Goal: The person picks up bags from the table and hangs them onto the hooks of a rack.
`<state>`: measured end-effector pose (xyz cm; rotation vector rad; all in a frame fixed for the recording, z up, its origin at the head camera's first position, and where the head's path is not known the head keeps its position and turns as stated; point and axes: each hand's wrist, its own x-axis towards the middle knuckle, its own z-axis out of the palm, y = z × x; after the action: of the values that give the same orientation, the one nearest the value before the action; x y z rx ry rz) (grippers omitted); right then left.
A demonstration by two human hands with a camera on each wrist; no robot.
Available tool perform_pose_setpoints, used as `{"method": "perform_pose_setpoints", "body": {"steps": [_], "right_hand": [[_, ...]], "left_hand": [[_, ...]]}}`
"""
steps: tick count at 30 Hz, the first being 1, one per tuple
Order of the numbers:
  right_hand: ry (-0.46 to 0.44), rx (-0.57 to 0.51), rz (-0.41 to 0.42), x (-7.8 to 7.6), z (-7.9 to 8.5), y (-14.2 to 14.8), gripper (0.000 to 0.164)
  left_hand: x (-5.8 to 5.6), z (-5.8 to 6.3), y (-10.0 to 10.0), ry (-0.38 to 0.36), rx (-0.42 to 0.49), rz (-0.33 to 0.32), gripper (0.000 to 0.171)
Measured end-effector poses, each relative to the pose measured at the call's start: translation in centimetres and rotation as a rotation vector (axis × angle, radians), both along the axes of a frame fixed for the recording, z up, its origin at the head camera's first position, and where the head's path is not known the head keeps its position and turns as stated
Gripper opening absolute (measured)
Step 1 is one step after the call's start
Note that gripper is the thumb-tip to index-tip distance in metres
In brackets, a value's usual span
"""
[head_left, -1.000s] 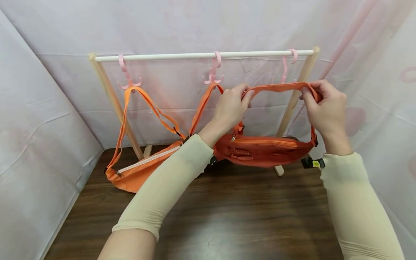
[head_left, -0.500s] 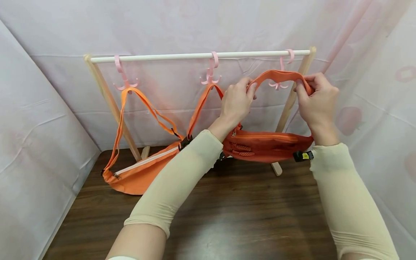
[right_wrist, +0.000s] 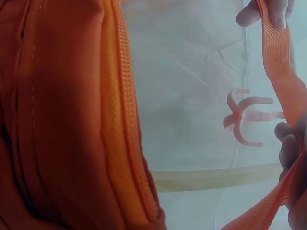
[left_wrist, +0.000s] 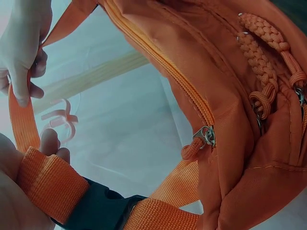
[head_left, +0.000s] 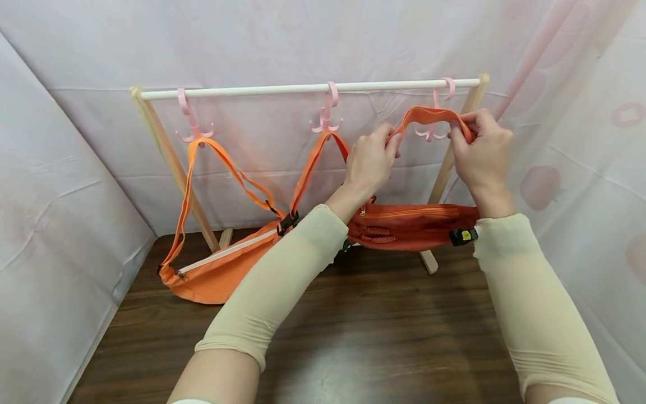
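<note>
A dark orange waist bag (head_left: 414, 224) hangs from its strap (head_left: 429, 114), which both hands hold up at the rack's right end. My left hand (head_left: 370, 163) pinches the strap's left part, and my right hand (head_left: 483, 160) grips its right part. Between them the strap arches in front of the right pink hook (head_left: 430, 133), whose prongs show below it; I cannot tell whether they touch. In the left wrist view a black buckle (left_wrist: 98, 208) sits close to the left hand, and braided zipper pulls (left_wrist: 259, 62) dangle on the bag's front.
A white rod (head_left: 252, 88) on wooden legs carries pink hooks. From the left hook (head_left: 194, 126) hangs a lighter orange waist bag (head_left: 202, 280). An orange strap (head_left: 310, 168) loops below the middle hook (head_left: 327, 120), its lower part behind my left forearm. Beneath is a dark wooden table (head_left: 378, 325).
My right hand has moved left, closer to the left hand, and the strap between them has risen into a tighter arch. The left hand has shifted slightly right. The waist bag still hangs below.
</note>
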<state>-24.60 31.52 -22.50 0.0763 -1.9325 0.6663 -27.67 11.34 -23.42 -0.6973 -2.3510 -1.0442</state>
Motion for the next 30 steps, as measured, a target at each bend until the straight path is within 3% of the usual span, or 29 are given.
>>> {"method": "perform_pose_setpoints", "body": {"steps": [12, 23, 30], "right_hand": [[-0.157, 0.01, -0.008, -0.8, -1.3, 0.2, 0.034], [-0.187, -0.015, 0.064, -1.1, -3.7, 1.2, 0.034], [-0.262, -0.023, 0.099, -1.1, -4.4, 1.3, 0.033]], "left_hand": [[-0.7, -1.1, -0.3, -0.034, -0.021, 0.001, 0.021], [-0.7, -2.9, -0.2, -0.064, -0.062, -0.022, 0.019], [-0.5, -3.9, 0.1, -0.078, -0.092, -0.017, 0.019]]}}
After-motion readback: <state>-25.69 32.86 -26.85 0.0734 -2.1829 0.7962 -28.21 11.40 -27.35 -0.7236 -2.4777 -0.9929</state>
